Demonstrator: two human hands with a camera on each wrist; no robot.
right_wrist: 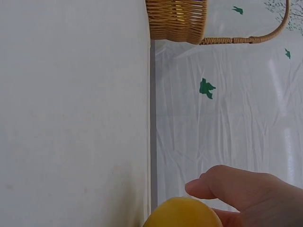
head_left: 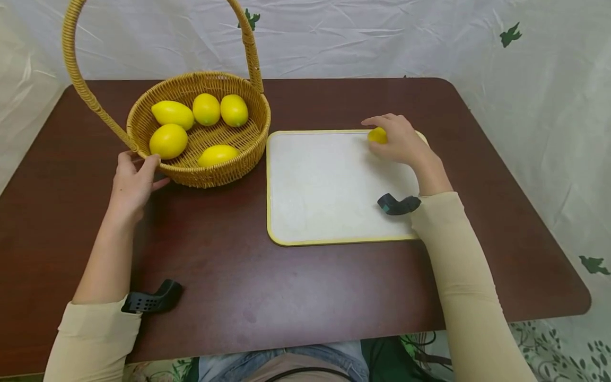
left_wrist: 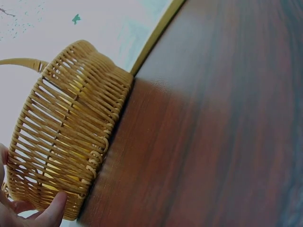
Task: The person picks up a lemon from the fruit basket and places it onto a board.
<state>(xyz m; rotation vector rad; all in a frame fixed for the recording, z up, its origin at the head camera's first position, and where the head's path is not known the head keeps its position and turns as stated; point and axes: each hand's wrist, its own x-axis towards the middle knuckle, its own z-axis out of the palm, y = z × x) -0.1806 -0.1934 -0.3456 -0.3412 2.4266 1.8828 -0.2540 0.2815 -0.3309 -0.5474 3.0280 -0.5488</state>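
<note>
On the left, a wicker basket with a tall arched handle stands on the table and holds several yellow lemons. My left hand grips its near left rim, the thumb at the edge; in the left wrist view fingertips touch the woven side. Over the far right part of a white board with a yellow edge, my right hand holds one more lemon between thumb and fingers. The right wrist view shows this lemon at the bottom, partly cut off by the frame.
The brown table has rounded corners on its right side. A white curtain with green leaf shapes hangs behind it. The board's left edge lies close beside the basket. Dark wrist devices sit at both sleeves.
</note>
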